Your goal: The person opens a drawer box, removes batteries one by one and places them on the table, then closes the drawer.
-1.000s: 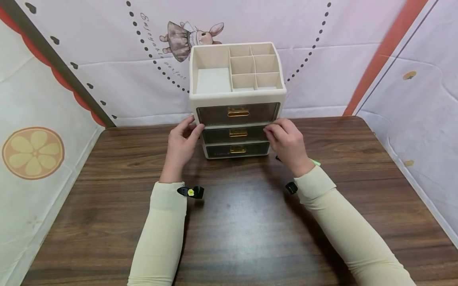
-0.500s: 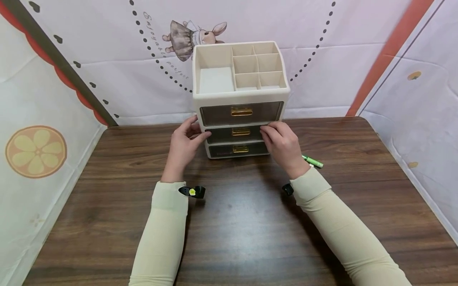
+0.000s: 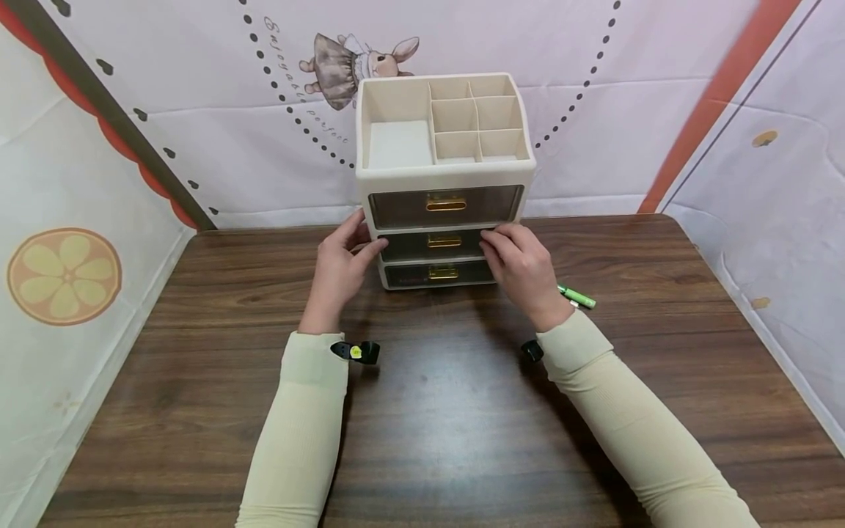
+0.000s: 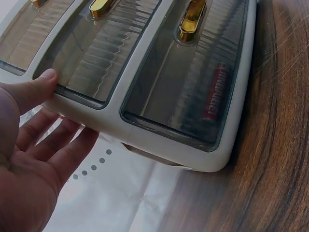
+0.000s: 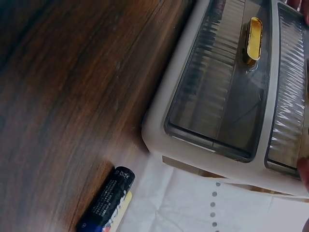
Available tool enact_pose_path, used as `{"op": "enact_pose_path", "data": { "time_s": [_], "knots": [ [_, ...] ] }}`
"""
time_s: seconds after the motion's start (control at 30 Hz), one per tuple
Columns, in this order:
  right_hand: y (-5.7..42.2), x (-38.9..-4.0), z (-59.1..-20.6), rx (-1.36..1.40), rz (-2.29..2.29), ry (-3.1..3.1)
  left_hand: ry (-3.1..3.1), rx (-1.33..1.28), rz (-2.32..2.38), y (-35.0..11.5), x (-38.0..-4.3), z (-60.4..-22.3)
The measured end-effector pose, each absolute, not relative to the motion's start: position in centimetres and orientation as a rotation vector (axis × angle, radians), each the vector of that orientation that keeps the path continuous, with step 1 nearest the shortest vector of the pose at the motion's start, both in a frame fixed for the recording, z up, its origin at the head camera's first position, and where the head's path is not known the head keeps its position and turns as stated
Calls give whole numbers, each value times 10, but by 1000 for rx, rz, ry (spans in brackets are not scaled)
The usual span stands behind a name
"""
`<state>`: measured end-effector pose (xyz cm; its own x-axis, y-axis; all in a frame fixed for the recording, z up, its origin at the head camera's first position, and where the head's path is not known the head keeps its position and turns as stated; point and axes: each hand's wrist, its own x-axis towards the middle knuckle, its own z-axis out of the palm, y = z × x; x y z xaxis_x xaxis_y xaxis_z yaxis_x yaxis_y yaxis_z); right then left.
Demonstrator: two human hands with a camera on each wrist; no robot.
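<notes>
A cream desktop organizer point(image 3: 445, 176) stands at the back of the table, its three dark see-through drawers closed, each with a gold handle. My left hand point(image 3: 339, 271) holds its left side at middle-drawer height. In the left wrist view the thumb point(image 4: 44, 86) presses the front frame while the fingers point(image 4: 72, 147) reach round the side. At the opposite edge, my right hand point(image 3: 526, 268) grips with bent fingers beside the middle drawer. Only a fingertip point(image 5: 304, 169) of it shows in the right wrist view. A red item with white letters point(image 4: 215, 92) shows through the bottom drawer.
A bright green, slim cylinder point(image 3: 577, 296) lies on the wooden table point(image 3: 429, 411) beside my right wrist. Close to the organizer's lower corner is a black cylinder with printed lettering point(image 5: 108, 198). Behind stands a patterned white cloth backdrop point(image 3: 264, 147). The organizer's top has several open compartments.
Both hands have slid slightly down and inward on the organizer's edges, mostly in the first half second. The green cylinder has come more into view. The drawers stay closed.
</notes>
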<state>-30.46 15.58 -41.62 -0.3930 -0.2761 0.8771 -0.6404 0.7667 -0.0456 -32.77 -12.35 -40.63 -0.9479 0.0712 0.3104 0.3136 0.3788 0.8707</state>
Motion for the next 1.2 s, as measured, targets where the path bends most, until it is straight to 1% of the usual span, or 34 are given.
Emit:
{"op": "enact_pose_path", "data": {
  "time_s": [0.47,0.93,1.2],
  "knots": [
    [131,-294,-430,868,509,-2120,-2437,-331,-1621,-127,-330,-406],
    [109,-292,-433,863,300,-2433,-2419,-328,-1659,-127,-329,-406],
    [99,-291,-432,826,110,-2391,-2403,-358,-1664,-126,-330,-405]
  ]
}}
